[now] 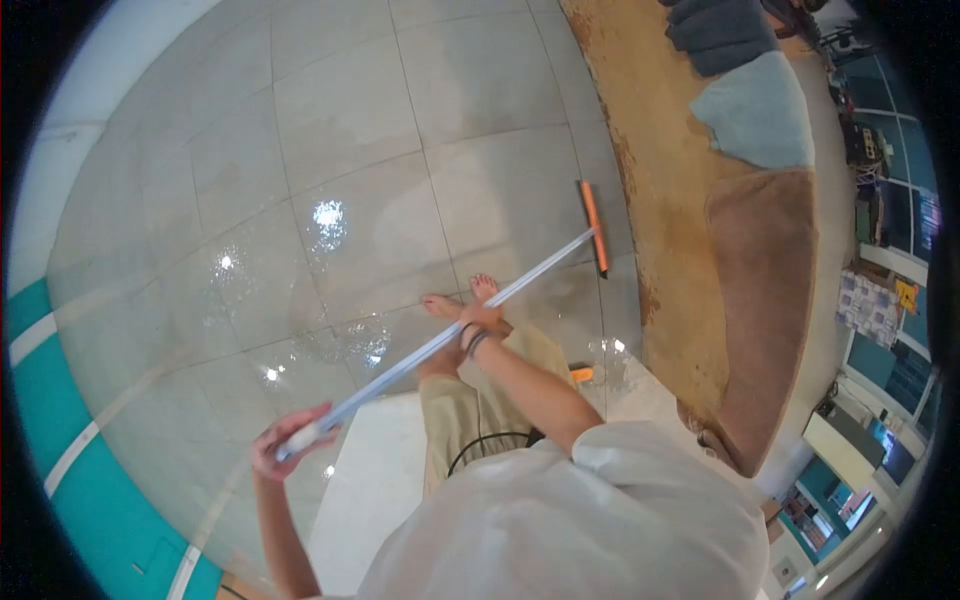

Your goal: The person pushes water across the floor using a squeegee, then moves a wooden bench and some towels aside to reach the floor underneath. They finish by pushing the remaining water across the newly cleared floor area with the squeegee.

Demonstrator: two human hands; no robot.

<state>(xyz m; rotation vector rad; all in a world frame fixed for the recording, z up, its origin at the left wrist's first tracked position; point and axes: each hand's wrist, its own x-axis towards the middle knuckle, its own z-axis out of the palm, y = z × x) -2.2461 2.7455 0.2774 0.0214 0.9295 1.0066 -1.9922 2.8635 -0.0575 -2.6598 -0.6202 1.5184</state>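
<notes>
Floor squeegee [470, 308]: your left hand [292, 441] is clamped on the handle's near end, your right hand [478, 322] wrapped mid-shaft, long axis running away up-right to the orange blade [594, 227] on the wet tiled floor [330, 170] beside the carpet [670, 200] edge.

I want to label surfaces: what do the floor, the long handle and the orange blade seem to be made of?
Floor: pale glazed tile, likely ceramic, judging by the grout lines and the wet glare.
Handle: probably metal; thin, straight, silvery sheen.
Blade: orange, likely plastic holding rubber; too small to confirm.
</notes>
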